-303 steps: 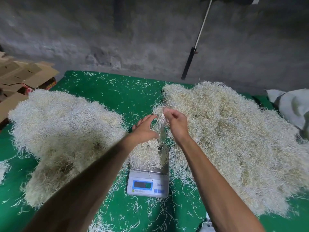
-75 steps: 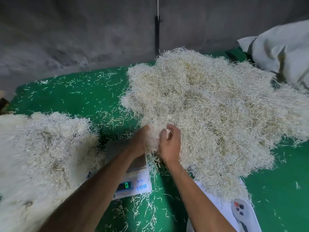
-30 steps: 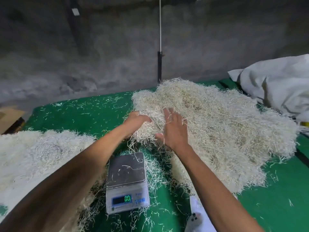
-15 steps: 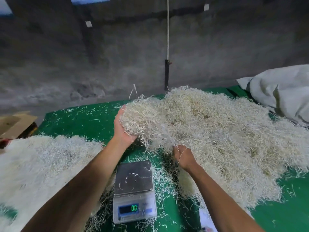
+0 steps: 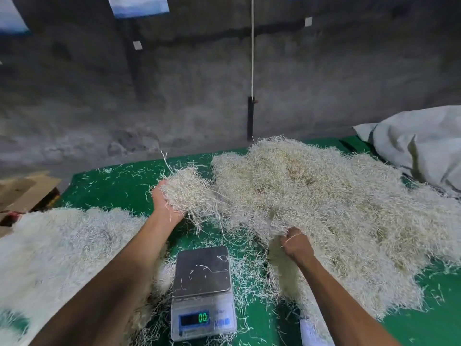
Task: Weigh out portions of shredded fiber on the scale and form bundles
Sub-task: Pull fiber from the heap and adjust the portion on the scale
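A small digital scale (image 5: 202,290) stands on the green table at lower centre, its pan bare except for a few stray strands, its display reading 0.0. My left hand (image 5: 164,206) holds a clump of shredded fiber (image 5: 189,193) raised above the table, beyond the scale. My right hand (image 5: 295,244) grips fiber at the near edge of the big fiber pile (image 5: 336,208), which spreads over the right half of the table. A second, paler fiber pile (image 5: 62,248) lies on the left.
The green table (image 5: 119,186) is littered with loose strands. Cardboard (image 5: 22,193) lies at the far left edge. A grey-white sack (image 5: 419,143) sits at the far right. A concrete wall with a thin vertical pole (image 5: 252,71) stands behind the table.
My left hand has pulled a clump of fiber free of the big pile and moved it left. My right hand has shifted right along the pile's near edge.
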Tool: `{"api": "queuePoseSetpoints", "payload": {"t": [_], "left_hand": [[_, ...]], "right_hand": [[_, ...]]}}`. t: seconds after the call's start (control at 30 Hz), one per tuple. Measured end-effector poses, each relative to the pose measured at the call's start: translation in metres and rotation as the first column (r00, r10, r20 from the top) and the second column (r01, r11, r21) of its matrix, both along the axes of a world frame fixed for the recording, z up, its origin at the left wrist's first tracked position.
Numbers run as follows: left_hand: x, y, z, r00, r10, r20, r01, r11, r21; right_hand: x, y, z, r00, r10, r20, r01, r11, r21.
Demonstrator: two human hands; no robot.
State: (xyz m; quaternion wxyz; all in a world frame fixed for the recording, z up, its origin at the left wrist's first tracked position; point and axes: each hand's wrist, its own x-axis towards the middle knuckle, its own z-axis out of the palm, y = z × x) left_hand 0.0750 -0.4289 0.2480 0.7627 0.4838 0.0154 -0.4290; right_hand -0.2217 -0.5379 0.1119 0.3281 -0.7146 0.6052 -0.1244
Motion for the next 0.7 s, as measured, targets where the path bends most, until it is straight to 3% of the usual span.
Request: {"api": "queuePoseSetpoints", "payload": {"t": [0.07,0.13,0.2,0.27,0.3,0.37,0.43,0.47,0.57,0.63,0.7], "left_hand": [[-0.007,0.000,0.003,1.000,-0.004,0.015,0.003,0.999,0.045],[-0.015,-0.002,0.007,0.999,0.014,0.029,-0.016,0.997,0.076],[-0.017,-0.005,0.011,0.999,0.025,0.024,-0.026,0.997,0.068],[-0.014,-0.005,0.018,1.000,0.008,0.019,-0.008,1.000,0.022],[-0.013,-0.005,0.023,1.000,-0.020,0.023,0.020,1.000,-0.009],[-0.011,-0.006,0.033,0.991,-0.117,0.058,0.120,0.991,-0.057],[-0.015,-0.006,0.044,0.966,-0.230,0.122,0.233,0.972,-0.018],[-0.018,-0.006,0.049,0.951,-0.271,0.150,0.268,0.963,0.039],[-0.028,0.007,0.067,0.873,-0.415,0.255,0.390,0.909,0.145],[-0.033,0.020,0.074,0.780,-0.517,0.354,0.479,0.856,0.195],[-0.027,0.033,0.072,0.698,-0.495,0.518,0.379,0.869,0.319]], "right_hand": [[0.015,0.004,0.019,0.985,0.162,-0.056,-0.161,0.987,0.029],[0.033,0.009,0.048,0.930,0.305,-0.206,-0.308,0.951,0.018],[0.051,0.015,0.081,0.858,0.368,-0.358,-0.406,0.913,-0.032],[0.065,0.021,0.114,0.854,0.364,-0.372,-0.440,0.886,-0.144],[0.070,0.024,0.128,0.886,0.362,-0.291,-0.429,0.878,-0.215],[0.081,0.031,0.148,0.911,0.408,0.061,-0.377,0.885,-0.274],[0.095,0.041,0.162,0.813,0.389,0.433,-0.371,0.919,-0.129],[0.104,0.046,0.166,0.767,0.340,0.544,-0.393,0.919,-0.022],[0.129,0.055,0.172,0.695,0.133,0.706,-0.393,0.893,0.218],[0.141,0.055,0.174,0.656,0.019,0.755,-0.286,0.931,0.225],[0.148,0.051,0.175,0.666,-0.032,0.746,-0.108,0.984,0.139]]}}
